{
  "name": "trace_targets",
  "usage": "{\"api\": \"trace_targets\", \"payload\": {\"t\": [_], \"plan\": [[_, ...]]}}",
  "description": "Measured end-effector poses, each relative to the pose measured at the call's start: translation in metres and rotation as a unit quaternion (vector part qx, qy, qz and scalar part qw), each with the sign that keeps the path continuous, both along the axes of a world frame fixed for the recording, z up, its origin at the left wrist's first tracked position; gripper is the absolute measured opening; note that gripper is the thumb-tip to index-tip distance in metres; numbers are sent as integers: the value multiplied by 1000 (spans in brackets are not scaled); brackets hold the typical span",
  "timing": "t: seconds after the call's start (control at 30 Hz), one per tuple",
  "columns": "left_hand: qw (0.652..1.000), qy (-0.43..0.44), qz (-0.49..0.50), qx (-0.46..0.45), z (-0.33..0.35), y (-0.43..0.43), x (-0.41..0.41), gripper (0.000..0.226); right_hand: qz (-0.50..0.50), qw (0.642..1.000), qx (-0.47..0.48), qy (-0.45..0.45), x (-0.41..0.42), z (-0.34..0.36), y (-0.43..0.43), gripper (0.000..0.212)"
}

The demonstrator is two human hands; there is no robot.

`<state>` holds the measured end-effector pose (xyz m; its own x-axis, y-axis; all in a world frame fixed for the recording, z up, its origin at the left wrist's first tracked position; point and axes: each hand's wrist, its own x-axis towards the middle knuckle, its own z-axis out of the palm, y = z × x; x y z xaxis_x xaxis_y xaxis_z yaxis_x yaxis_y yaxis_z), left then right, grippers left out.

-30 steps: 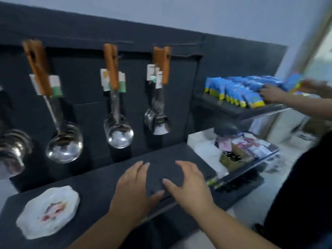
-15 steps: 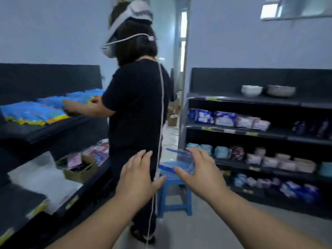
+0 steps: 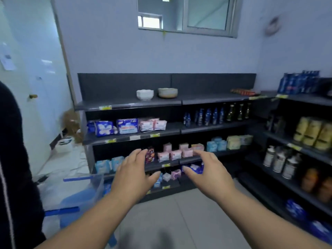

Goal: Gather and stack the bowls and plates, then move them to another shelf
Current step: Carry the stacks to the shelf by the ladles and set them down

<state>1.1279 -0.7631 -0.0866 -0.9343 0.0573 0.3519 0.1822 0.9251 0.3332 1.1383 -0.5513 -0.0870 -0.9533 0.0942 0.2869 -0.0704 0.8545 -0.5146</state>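
Head view, so you're looking into a small shop room: pale walls, grey tiled floor (image 3: 179,216), a window (image 3: 206,13) high on the far wall and a white door (image 3: 27,69) on the left. One dark shelving unit (image 3: 212,83) runs along the far wall and another (image 3: 296,141) comes down the right side.

The task stuff is on the far unit's top shelf (image 3: 125,104). There's a stack of white bowls (image 3: 144,94) with a wider beige bowl (image 3: 167,92) just to its right, close together, but I can't tell if they touch. Can't see inside either from this angle.

The shelves below hold soft blue and pink packets (image 3: 125,125) on the left and dark bottles (image 3: 215,115) on the right. The right unit carries yellow packs (image 3: 312,133) and pump bottles (image 3: 280,161).

Near left there's a clear plastic bin (image 3: 84,191) with a blue rim, contents too blurry to call. A person in dark clothes (image 3: 12,159) fills the left edge.

Both hands are out in front, nowhere near the bowls: left hand (image 3: 133,174) and right hand (image 3: 209,172), palms facing each other, fingers spread and loose, holding nothing.
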Motion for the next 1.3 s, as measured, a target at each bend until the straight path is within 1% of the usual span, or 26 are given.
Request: {"api": "trace_targets", "payload": {"t": [0.1,0.23,0.33,0.43,0.53,0.6,0.77,0.93,1.03,1.17,1.3], "plan": [[999,13,-21,-24,-2,14,-54,82,-18,1000,25,0,-40,0,9,65],[993,53,-27,-100,10,17,-141,84,-33,991,127,24,-120,13,9,68],[991,75,-31,-108,37,12,-208,82,-39,984,169,46,-184,33,7,68],[985,121,-37,-116,58,7,-270,82,-53,976,200,64,-239,52,15,68],[982,137,-39,-122,69,18,-327,83,-71,972,210,74,-295,65,30,71],[982,131,-41,-130,70,34,-368,84,-70,972,213,66,-334,67,42,71],[987,98,-46,-117,51,83,-469,84,-56,976,206,50,-431,59,83,72],[994,47,-5,-101,33,134,-581,86,-15,980,197,23,-551,48,139,81],[998,14,13,-64,30,158,-647,87,15,982,188,-7,-621,51,168,84],[999,3,33,-39,33,175,-721,85,43,979,197,-34,-709,59,192,85],[998,22,49,-28,34,174,-789,85,66,979,192,-25,-788,59,189,85]]}}
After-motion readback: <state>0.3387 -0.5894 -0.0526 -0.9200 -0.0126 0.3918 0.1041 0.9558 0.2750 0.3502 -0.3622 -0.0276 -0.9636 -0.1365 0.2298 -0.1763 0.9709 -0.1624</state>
